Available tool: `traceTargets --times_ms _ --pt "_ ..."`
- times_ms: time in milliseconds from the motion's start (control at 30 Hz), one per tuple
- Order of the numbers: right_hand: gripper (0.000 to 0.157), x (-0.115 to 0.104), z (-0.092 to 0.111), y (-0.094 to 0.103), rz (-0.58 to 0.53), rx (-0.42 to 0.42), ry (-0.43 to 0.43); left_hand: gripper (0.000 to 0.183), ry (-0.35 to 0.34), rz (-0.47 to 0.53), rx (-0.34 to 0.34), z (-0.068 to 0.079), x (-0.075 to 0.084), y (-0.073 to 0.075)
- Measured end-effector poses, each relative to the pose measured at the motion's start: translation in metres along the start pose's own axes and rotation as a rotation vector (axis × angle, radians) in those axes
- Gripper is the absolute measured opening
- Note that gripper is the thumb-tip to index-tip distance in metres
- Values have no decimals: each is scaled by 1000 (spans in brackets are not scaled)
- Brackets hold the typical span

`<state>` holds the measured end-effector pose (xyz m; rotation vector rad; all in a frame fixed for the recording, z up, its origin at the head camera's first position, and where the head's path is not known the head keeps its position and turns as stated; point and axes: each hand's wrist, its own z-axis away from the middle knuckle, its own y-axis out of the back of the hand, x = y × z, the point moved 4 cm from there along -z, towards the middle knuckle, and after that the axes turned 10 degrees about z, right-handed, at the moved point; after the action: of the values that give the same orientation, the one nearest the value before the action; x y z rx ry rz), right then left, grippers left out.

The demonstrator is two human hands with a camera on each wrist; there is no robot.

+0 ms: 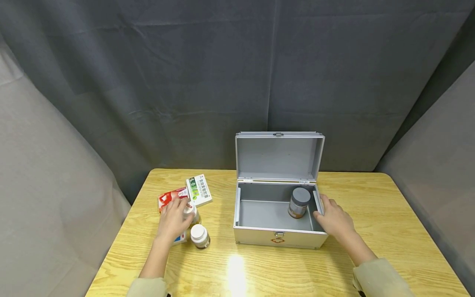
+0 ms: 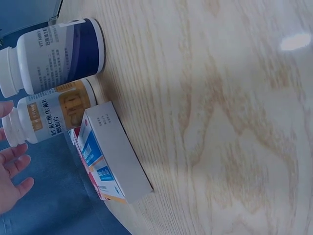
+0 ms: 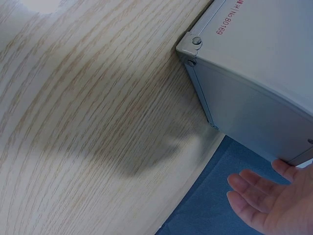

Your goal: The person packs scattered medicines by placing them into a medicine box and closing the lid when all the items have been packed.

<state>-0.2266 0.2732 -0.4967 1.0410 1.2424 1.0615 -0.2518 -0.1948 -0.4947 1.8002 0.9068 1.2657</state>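
Note:
An aluminium case (image 1: 256, 237) stands on the table with its lid (image 1: 276, 159) raised. Inside it, at the right, is a jar with a grey lid (image 1: 300, 196). My right hand (image 1: 335, 218) holds the case's right rim, thumb over the inner edge; in the right wrist view its other fingers (image 3: 249, 188) are off the side. On the left, my left hand (image 1: 173, 220) has thumb and fingers about the white cap of an orange-and-white vitamin bottle (image 2: 54, 112), which stands on the table. A white-and-blue vitamin bottle (image 2: 63, 56) stands beside it, nearer me.
A red medicine box (image 1: 168, 198) and a white-and-green medicine box (image 1: 199, 189) lie behind the left hand. A white-and-blue medicine box (image 2: 112, 152) lies close beside the bottles. Bare wood table (image 1: 222, 206) runs between the bottles and the case. Dark curtain (image 1: 208, 82) hangs behind.

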Motion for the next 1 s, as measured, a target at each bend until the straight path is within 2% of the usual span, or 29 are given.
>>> traceTargets --times_ms 800,1000 --pt "64 -1 0 2 -5 0 -2 44 -33 -60 19 -2 1 -6" --pt "64 0 0 1 -8 -1 -3 40 -67 -75 49 -4 7 -2"
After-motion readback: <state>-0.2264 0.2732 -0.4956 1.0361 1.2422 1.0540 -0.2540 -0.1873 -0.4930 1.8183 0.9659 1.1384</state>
